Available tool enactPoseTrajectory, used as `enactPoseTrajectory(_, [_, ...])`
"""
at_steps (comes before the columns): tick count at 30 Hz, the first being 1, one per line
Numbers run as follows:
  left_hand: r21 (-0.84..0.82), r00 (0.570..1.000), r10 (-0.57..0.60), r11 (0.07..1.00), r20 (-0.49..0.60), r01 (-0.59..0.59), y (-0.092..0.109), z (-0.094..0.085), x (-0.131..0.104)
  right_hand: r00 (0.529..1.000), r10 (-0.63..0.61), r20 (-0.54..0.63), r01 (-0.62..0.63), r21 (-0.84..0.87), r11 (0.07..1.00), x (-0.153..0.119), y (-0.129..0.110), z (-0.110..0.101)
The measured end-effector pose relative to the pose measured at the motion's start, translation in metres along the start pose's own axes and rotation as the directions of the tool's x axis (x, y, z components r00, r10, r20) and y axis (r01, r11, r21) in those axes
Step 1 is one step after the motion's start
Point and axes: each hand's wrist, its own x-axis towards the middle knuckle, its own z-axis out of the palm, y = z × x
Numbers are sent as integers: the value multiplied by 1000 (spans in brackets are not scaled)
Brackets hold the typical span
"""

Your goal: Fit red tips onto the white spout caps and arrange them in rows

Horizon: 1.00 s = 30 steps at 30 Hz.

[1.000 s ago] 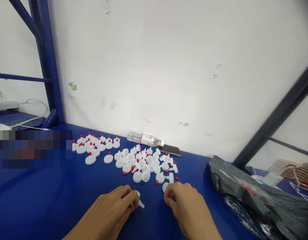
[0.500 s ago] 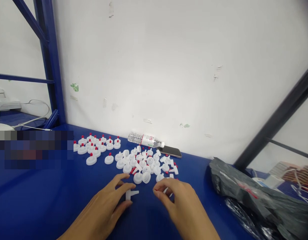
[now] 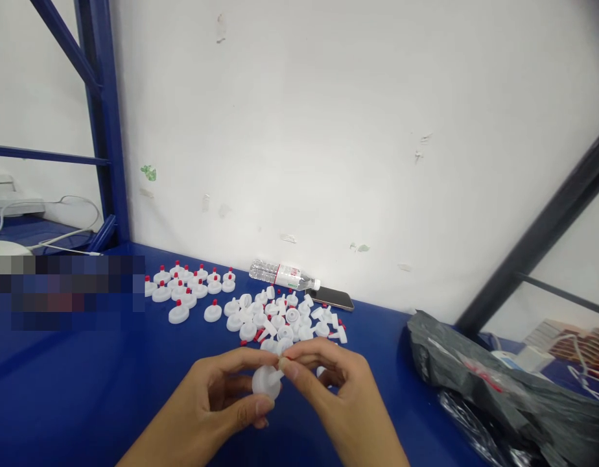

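My left hand (image 3: 231, 395) is closed around a white nozzle cap (image 3: 266, 383), gripping its round base between thumb and fingers. The spout tilts up to the right. At the spout's tip, my right hand (image 3: 323, 376) pinches a small red tip cap (image 3: 288, 358), mostly hidden by the fingers. Another white piece shows partly behind the right fingers; whether it is held cannot be made out. Just beyond both hands lies a loose pile of white nozzle caps (image 3: 292, 316) with red tip caps (image 3: 258, 335) scattered among them.
White caps with red tips (image 3: 178, 312) stand upright at left on the blue table (image 3: 109, 383). A clear bottle (image 3: 284, 275) and a phone (image 3: 331, 298) lie by the wall. A grey plastic bag (image 3: 479, 370) sits at right, and blue frame posts (image 3: 112, 130) rise at left.
My left hand has lifted the nozzle cap and turned its spout up to the right. My right hand has moved left, bringing the red tip cap to the spout's end.
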Motion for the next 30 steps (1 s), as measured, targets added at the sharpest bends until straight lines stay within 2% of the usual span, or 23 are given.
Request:
enactPoseTrajectory(10, [-103, 999, 44, 994, 3, -43, -5, 1, -1, 998, 61, -10, -58, 186, 981, -2, -5, 4])
enactPoseTrajectory(16, [-97, 999, 38, 994, -27, -41, -1, 4, -5, 999, 47, 5, -47, 185, 982, -1, -2, 6])
enactPoseTrajectory(20, [2, 989, 74, 997, -126, -74, 3, 1, -6, 997, 78, -22, -72, 203, 977, -1, -3, 9])
enactPoseTrajectory(23, [66, 982, 72, 996, -176, -61, 8, -1, -8, 999, 45, -15, -42, 182, 983, -2, -4, 11])
enactPoseTrajectory(30, [83, 984, 77, 994, -161, -64, 12, -4, -8, 995, -55, -77, 62, 83, 995, -4, -6, 18])
